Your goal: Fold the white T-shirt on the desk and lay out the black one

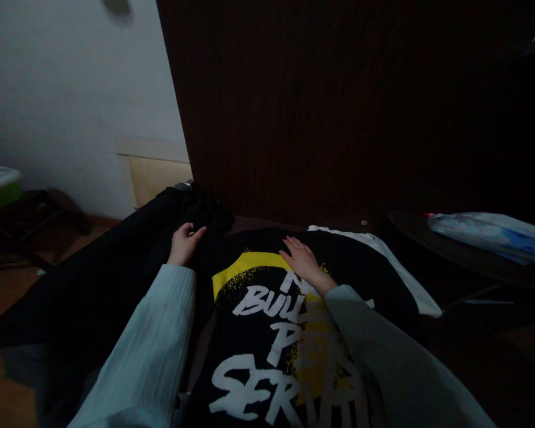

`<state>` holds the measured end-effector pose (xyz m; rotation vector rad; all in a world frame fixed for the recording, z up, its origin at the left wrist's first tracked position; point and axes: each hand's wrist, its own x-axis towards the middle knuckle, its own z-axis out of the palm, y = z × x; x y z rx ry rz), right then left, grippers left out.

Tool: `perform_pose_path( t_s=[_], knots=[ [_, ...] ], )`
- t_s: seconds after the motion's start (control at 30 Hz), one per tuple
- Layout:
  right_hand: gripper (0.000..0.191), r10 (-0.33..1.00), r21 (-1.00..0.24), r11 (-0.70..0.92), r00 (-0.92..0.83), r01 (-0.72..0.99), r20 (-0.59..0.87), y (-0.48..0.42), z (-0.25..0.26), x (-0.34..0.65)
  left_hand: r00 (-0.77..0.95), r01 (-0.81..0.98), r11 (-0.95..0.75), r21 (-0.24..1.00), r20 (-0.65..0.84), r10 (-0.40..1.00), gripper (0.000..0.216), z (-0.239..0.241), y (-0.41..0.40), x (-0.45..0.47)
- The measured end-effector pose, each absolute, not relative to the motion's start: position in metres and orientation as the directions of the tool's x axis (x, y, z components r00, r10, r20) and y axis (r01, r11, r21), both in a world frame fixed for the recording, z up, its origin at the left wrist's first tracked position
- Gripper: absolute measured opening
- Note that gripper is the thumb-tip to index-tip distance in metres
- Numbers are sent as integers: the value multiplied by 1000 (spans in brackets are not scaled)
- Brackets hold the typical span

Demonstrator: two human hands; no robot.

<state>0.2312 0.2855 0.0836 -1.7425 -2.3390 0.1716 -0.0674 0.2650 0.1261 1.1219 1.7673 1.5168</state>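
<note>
A black T-shirt [267,238] lies spread out before me, with a yellow ring and large white lettering on its front. My right hand [299,257] rests flat on its upper part, fingers stretched out and close together. To the left, my left hand [185,245] is closed, its fingers curled in towards the thumb. Whatever is between those fingers blends into the dark cloth and cannot be made out. Dark black clothing [129,255] lies heaped under and beside my left hand. A white cloth [410,279] shows from beneath the shirt's right side.
A dark wooden panel [294,119] rises right behind the shirt. On the right, a plastic-wrapped package [490,232] lies on a dark round seat [405,232]. A green and white tub [0,187] stands on a dark stand at the far left, near the pale wall [71,89].
</note>
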Motion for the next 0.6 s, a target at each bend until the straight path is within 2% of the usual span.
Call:
perform_pose_path(
  t_s=[0.07,0.13,0.23,0.3,0.47,0.6],
  knots=[
    [47,955,-230,294,-274,928,115,286,82,232,-502,468,117,876,155,851,24,122,267,-71],
    [47,952,-244,300,-275,922,131,286,80,233,-457,652,217,727,148,877,17,120,266,-72],
    [45,948,-278,308,-268,910,174,287,79,232,-360,810,276,517,68,930,14,122,263,-69],
    [40,944,-330,307,-243,893,224,288,81,231,-318,856,276,437,25,948,19,124,261,-68],
    [23,931,-490,234,-48,840,363,297,102,244,-283,893,263,365,1,959,28,127,259,-65],
    [21,947,-544,71,114,836,300,308,132,279,-290,896,244,372,73,954,34,129,257,-67]
  ],
)
